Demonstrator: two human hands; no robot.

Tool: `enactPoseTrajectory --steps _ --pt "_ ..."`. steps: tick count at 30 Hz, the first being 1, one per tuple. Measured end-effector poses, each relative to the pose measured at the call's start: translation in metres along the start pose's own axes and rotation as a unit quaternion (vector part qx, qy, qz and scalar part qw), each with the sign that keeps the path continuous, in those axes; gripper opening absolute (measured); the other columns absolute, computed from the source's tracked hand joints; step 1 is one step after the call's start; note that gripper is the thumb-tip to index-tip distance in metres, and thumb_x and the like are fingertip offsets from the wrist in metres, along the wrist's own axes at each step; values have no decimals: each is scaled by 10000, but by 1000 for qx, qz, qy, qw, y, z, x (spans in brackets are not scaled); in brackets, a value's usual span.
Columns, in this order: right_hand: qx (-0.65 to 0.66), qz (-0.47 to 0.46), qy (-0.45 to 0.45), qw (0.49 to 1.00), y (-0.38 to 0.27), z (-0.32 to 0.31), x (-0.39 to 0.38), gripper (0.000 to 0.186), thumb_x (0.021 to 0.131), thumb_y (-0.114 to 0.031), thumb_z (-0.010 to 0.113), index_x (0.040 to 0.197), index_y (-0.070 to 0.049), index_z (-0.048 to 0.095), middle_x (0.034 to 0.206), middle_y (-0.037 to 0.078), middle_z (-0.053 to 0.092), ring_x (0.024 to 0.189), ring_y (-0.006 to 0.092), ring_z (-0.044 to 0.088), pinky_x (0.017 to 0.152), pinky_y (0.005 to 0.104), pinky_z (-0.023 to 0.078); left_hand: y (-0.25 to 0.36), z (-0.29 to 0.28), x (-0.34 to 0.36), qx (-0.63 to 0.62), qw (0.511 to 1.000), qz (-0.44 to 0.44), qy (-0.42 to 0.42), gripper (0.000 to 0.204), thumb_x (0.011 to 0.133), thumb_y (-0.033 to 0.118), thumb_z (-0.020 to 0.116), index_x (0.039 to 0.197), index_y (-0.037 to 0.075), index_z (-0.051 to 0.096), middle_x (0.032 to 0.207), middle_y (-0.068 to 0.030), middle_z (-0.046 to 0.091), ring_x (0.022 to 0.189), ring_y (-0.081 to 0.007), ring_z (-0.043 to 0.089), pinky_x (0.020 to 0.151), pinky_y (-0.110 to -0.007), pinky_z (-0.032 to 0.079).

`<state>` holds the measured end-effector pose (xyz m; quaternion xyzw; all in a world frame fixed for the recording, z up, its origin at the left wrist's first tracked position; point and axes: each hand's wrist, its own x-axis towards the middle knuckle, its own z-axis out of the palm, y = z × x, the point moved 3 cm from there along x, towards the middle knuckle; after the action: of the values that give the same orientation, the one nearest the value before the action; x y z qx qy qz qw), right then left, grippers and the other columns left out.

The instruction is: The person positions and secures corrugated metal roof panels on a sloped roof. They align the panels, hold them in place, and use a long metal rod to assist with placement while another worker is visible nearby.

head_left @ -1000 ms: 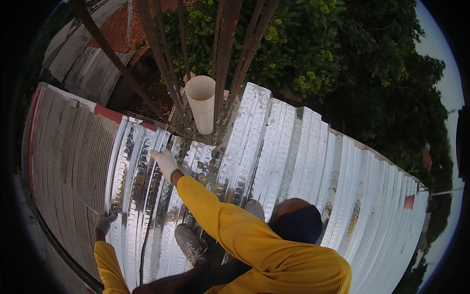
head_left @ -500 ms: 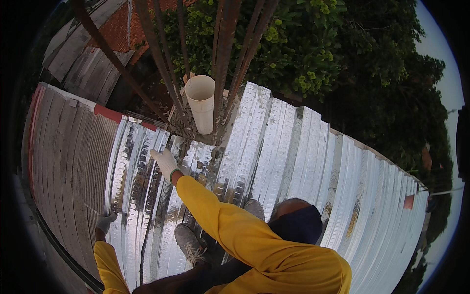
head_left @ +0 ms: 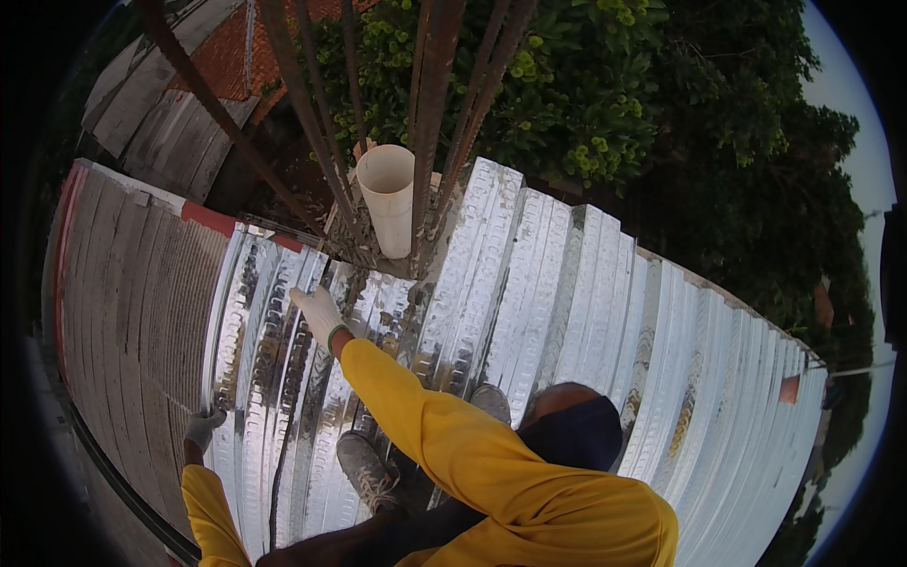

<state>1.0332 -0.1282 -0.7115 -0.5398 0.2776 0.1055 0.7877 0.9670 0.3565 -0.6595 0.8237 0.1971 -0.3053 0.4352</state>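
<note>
Neither my left hand nor my right hand shows. Below me a co-worker in a yellow long-sleeved top (head_left: 586, 510) and dark cap (head_left: 572, 435) crouches on shiny corrugated metal sheets (head_left: 524, 283). One of their hands, in a white glove (head_left: 317, 312), rests on a sheet below a white pipe (head_left: 385, 217). The other, in a greyish glove (head_left: 201, 430), grips the sheets' left edge. Their grey shoe (head_left: 367, 472) stands on the metal, with part of a second shoe (head_left: 491, 402) showing farther right.
Several rusty rebars (head_left: 430, 104) rise around the pipe from rough concrete. A weathered grey roof (head_left: 123, 312) with red edging adjoins the sheets at left. Red tiled roofing (head_left: 198, 52) lies beyond, and leafy trees (head_left: 586, 94) border the roof edge. A thin pale bar (head_left: 860, 369) juts out at right.
</note>
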Motion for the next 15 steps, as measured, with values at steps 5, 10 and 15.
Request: enactPoseTrajectory --steps 5,10,15 --pt "13 4 -9 1000 -1 3 -4 906 1004 -529 729 1513 151 415 1378 259 584 1168 333 632 927 513 559 -5 -3 -2 -6 1000 2 1 153 927 159 862 841 117 743 808 63 644 717 -88 560 681 -310 446" --pt "5 1 -8 1000 -1 3 -3 900 1010 -524 725 1515 153 413 1390 262 581 1205 340 626 946 517 556 -6 -4 0 -10 1000 1 1 151 926 162 863 844 117 744 806 64 642 713 -91 556 680 -312 443" --pt "10 -1 -8 1000 -1 1 -3 977 1012 -519 724 1599 157 332 1502 301 536 1291 364 606 994 534 543 -3 -2 0 -2 1000 -1 -2 148 930 169 859 847 114 750 803 71 630 713 -81 534 672 -307 427"
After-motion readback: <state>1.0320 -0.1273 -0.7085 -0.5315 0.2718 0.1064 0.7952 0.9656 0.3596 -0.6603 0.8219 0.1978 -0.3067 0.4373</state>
